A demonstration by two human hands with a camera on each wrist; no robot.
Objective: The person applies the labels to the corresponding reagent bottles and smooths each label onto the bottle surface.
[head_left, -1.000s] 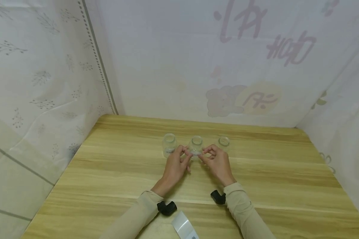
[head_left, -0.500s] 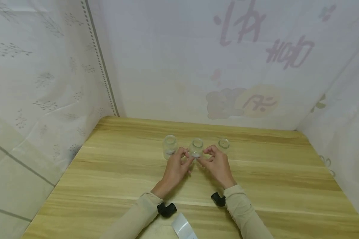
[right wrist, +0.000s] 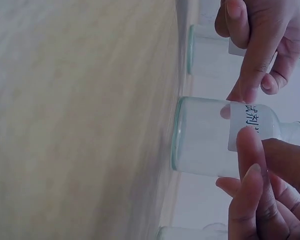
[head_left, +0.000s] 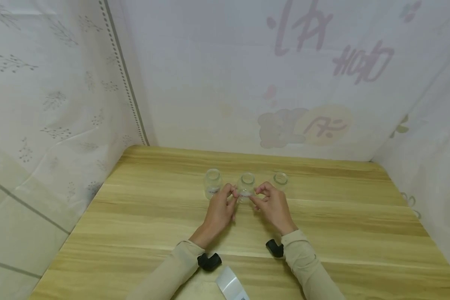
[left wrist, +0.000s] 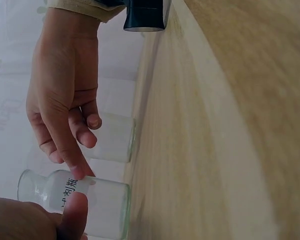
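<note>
A clear glass bottle (head_left: 248, 180) stands in the middle of a row of three. Both hands hold it low on its body, one from each side. Across its front is a white label (right wrist: 237, 127) with black printed characters. My left hand (head_left: 218, 209) has its thumb on the label's left part, and its index fingertip shows through the glass in the right wrist view. My right hand (head_left: 275, 207) presses its thumb to the label's right part, other fingers curled beside the glass. In the left wrist view the bottle (left wrist: 107, 207) appears sideways, with the near hand covering part of it.
Another labelled bottle (head_left: 212, 179) stands to the left, and a third bottle (head_left: 280, 179) to the right, partly behind the right hand. A strip of silvery-white label backing (head_left: 230, 283) lies at the table's front. Black wrist-camera mounts (head_left: 209, 261) sit at the sleeves.
The thumbs have spread slightly apart over the label since half a second ago. Both hands stay at the middle bottle, and the side bottles have not moved.
</note>
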